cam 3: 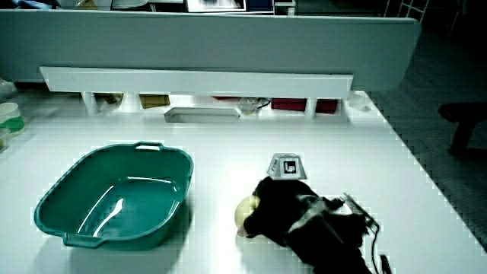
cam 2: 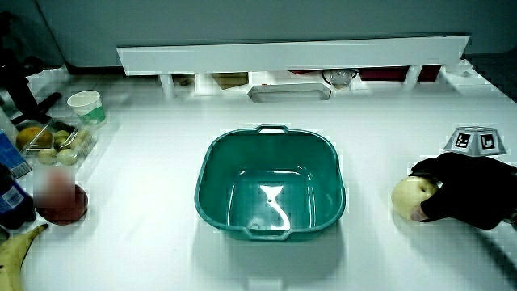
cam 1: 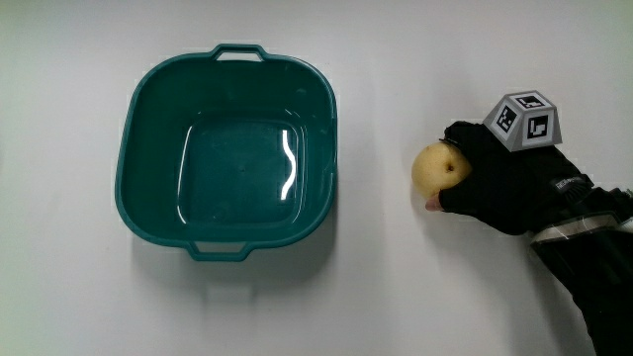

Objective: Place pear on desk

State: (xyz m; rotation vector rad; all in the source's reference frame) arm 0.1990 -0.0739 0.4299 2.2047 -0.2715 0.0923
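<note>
A yellow pear rests on the white table beside the teal basin. The gloved hand lies at the pear with its fingers curled around it; the patterned cube sits on its back. In both side views the pear shows low on the tabletop, half covered by the glove. The basin holds nothing.
In a side view a paper cup, a clear box of fruit, a red bowl and a banana stand along the table's edge. A metal tray lies by the low partition.
</note>
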